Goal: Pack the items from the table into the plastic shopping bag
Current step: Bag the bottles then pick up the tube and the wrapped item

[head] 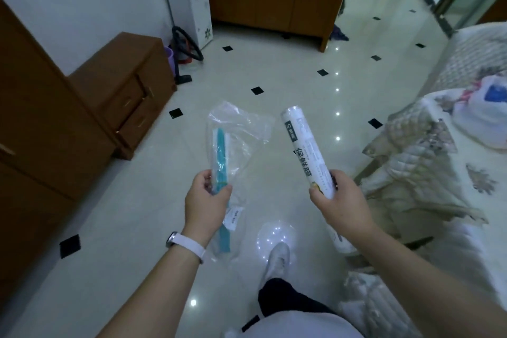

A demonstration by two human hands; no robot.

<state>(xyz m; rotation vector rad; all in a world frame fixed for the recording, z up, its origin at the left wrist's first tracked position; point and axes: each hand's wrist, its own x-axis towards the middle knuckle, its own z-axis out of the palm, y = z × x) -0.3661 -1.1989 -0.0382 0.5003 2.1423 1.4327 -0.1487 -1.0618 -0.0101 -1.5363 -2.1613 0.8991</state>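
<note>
Holding one item in each hand above the floor (274, 77), the person is standing beside a quilted cover (428, 162). The left hand (204, 200) is gripping a packet (236, 129) at its middle, thumb and fingers curling round it. The right hand (338, 206) is wrapping round the lower part of a roll (307, 151), whose upper end is pointing up and away. Both items are being held apart and slightly tilted, probably so that each is travelling clear of the other and can be fed end-first into the bag (485, 118).

The bag is lying slumped on the cover, near the corner facing the person and well apart from both hands; its mouth is not showing clearly. The packet is a clear, crinkled film sleeve, limp and glossy, enclosing teal strips (220, 151) that are probably giving it its stiffness. A white label (233, 217) is showing below the hand. The roll is a rigid white cylinder in a smooth printed wrapper. The bag is thin white film with a blue print, bulging as if partly filled, though its contents are hidden. The cover is looking soft, its stitching running in diamonds.
</note>
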